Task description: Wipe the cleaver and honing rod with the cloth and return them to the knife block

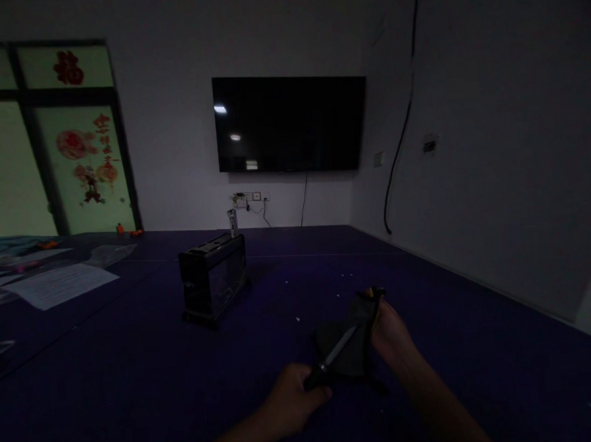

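My left hand (291, 400) is closed round the dark handle of a knife (334, 355), whose blade points up and to the right. My right hand (389, 328) is pinched on a dark cloth (350, 341) wrapped about the blade. Both hands are low in the middle of the view, over a dark purple table (135, 377). A black knife block (213, 277) stands farther back and to the left, with one handle (232, 222) sticking out of its top.
Sheets of paper (62, 284) and clear plastic (110, 253) lie at the table's left. A wall-mounted television (290, 122) hangs ahead, with sockets and cables below. A white wall runs along the right edge. The room is dim.
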Demonstrator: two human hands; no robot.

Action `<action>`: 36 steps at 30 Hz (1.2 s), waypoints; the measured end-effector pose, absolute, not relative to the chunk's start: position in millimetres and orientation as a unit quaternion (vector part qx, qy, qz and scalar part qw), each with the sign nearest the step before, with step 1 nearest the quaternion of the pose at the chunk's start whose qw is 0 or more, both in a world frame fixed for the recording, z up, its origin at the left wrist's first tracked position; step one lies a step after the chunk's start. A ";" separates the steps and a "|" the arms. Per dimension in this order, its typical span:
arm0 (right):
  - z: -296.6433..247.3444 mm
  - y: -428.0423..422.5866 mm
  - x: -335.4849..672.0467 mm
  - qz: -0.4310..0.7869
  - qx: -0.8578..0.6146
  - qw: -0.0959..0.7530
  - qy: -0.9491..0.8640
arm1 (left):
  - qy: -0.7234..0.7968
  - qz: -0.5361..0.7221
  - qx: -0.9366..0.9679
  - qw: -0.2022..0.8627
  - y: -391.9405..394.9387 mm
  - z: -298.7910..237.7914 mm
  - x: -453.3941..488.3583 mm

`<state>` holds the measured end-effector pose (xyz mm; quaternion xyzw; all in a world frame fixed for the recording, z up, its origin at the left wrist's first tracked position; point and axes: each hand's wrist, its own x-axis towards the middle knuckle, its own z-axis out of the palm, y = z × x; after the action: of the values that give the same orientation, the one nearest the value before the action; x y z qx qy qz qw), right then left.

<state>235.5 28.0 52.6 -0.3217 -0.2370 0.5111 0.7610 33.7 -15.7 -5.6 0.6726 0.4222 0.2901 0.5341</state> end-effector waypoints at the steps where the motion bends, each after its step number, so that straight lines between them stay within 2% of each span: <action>1: 52.7 28.4 236.8 0.514 -0.320 0.761 -0.232 | 0.426 0.287 0.675 0.530 -15.3 -5.5 33.5; 19: 56.5 28.4 245.4 0.508 -0.323 0.766 -0.226 | 0.417 0.267 0.686 0.534 -16.2 -4.6 31.6; 36: 51.6 27.8 243.4 0.406 -0.396 0.796 -0.212 | 0.421 0.265 0.725 0.477 -17.4 -3.3 32.1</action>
<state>243.4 27.8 51.6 -0.3959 -0.2124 0.4058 0.7959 32.1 -17.4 -3.3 0.7248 0.4210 0.2652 0.4766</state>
